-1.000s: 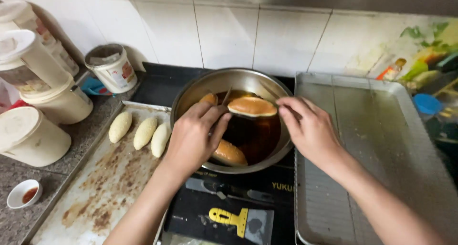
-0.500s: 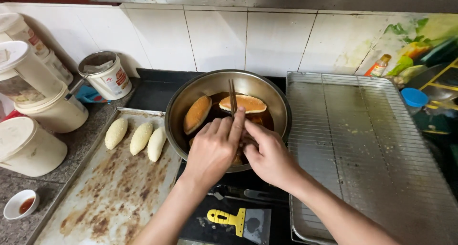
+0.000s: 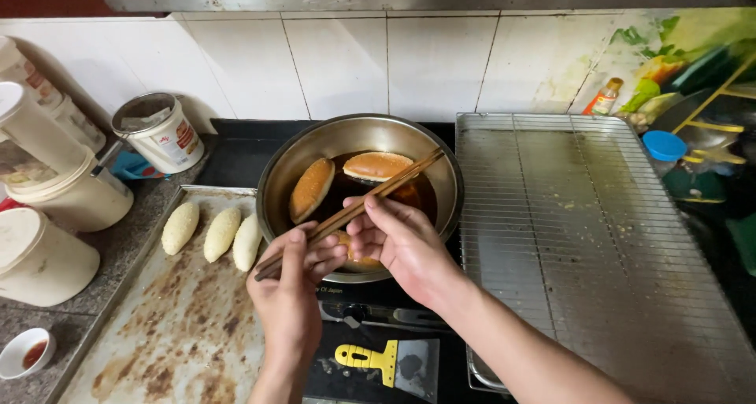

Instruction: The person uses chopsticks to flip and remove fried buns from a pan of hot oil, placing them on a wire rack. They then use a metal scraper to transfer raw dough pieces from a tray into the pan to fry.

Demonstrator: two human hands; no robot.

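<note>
A scraper (image 3: 386, 360) with a yellow handle lies at the near edge of the black stove (image 3: 236, 156), just below the hands. To its left sits a greasy metal tray (image 3: 169, 337); three pale, uncooked dough pieces (image 3: 222, 234) rest side by side at its far end. A small white dish (image 3: 24, 352) with red sauce stands near the tray's left corner.

The left hand (image 3: 293, 294) and the right hand (image 3: 398, 242) meet over the near rim of a round metal pan (image 3: 361, 191). Both are closed around a pair of wooden chopsticks (image 3: 350, 211): the left grips the near ends, and the right pinches the sticks near the middle between thumb and fingers. The chopsticks slant up to the right, their tips over the pan beside a browned bun (image 3: 378, 166). A second bun (image 3: 312, 189) leans against the pan's left wall, both sitting in dark oil. A third is partly hidden under the hands.

To the right lies a wire rack (image 3: 583, 239) on a tray. Farther left stand white tubs (image 3: 63, 191) and a can (image 3: 157, 132) against the tiled wall (image 3: 354, 61).
</note>
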